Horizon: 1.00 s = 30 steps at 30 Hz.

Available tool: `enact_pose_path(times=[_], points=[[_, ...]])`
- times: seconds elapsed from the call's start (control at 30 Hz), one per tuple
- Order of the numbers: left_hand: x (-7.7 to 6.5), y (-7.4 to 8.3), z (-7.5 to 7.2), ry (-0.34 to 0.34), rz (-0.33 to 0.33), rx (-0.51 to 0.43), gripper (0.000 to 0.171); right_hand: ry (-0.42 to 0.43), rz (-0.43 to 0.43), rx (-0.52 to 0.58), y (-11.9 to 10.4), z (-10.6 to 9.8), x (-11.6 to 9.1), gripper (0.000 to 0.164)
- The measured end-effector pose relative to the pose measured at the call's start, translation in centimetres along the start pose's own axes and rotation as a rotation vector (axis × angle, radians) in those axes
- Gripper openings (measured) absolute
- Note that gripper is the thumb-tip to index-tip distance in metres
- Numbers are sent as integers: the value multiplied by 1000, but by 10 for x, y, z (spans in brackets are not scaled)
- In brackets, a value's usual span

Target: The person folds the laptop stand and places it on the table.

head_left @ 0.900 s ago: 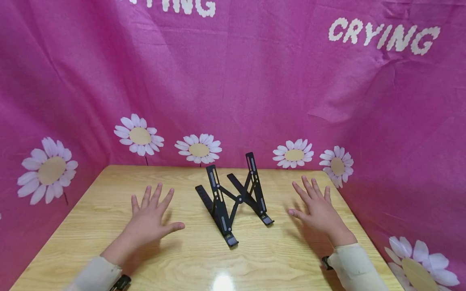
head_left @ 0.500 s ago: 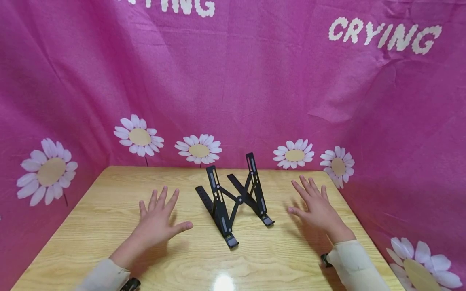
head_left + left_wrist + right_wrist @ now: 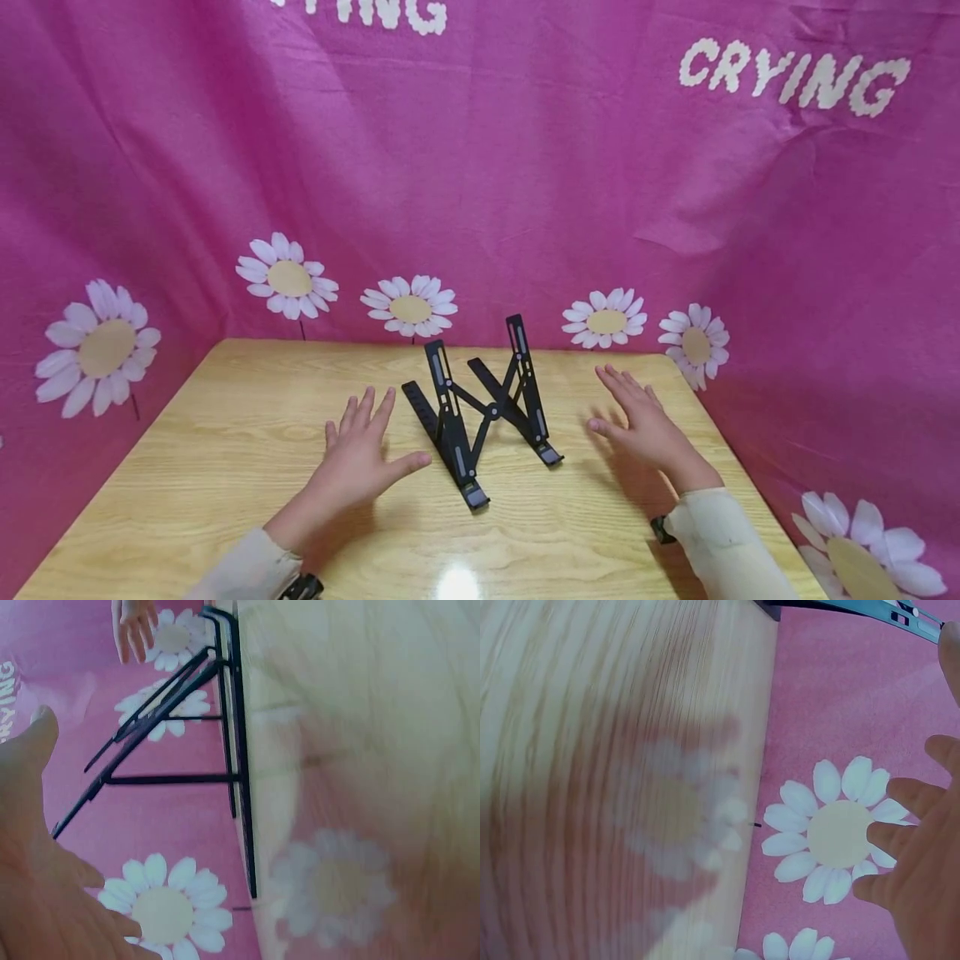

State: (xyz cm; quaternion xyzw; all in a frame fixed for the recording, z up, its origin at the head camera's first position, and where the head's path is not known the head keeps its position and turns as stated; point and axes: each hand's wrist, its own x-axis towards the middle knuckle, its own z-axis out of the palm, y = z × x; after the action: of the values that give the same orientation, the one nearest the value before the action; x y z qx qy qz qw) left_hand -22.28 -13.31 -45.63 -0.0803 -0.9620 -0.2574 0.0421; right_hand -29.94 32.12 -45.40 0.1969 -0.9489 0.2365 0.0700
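Observation:
A black folding laptop stand [image 3: 454, 433] stands unfolded on the table, its two slanted side arms joined by crossed bars. To its left my left hand [image 3: 356, 462] hovers with fingers spread, the thumb tip close to the stand's near left arm but apart from it. My right hand [image 3: 648, 433] is held over the table to the right of the stand, fingers extended, a wider gap between. Side-on in the left wrist view, the stand [image 3: 172, 780] shows its sloping arms and flat base. Only one end of the stand [image 3: 870, 609] shows in the right wrist view. Both hands hold nothing.
The light wooden table [image 3: 225, 417] has a glossy top. A pink curtain [image 3: 480, 167] printed with white daisies and lettering hangs close around its back and sides. Dark bands [image 3: 302, 586] sit at both wrists, by the pale sleeves.
My left hand has moved right, nearer to the stand. The right hand has shifted slightly and turned, its fingers now closer together. The stand has stayed in place.

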Motion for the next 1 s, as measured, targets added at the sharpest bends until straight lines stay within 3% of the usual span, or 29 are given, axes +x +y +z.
enact_pose_path(times=[0.17, 0.43, 0.7, 1.0], points=[[0, 12, 5, 3, -35, -62, 121, -23, 27, 74, -1, 0, 4, 89], [-3, 23, 14, 67, -72, -224, 118, -58, 39, 241, 4, 3, 9, 85], [-6, 33, 31, 97, -112, -428, 119, -103, 14, 313, 5, 5, 15, 77], [-6, 44, 45, 129, -162, -546, 108, -166, -36, 455, 5, 9, 30, 68]])
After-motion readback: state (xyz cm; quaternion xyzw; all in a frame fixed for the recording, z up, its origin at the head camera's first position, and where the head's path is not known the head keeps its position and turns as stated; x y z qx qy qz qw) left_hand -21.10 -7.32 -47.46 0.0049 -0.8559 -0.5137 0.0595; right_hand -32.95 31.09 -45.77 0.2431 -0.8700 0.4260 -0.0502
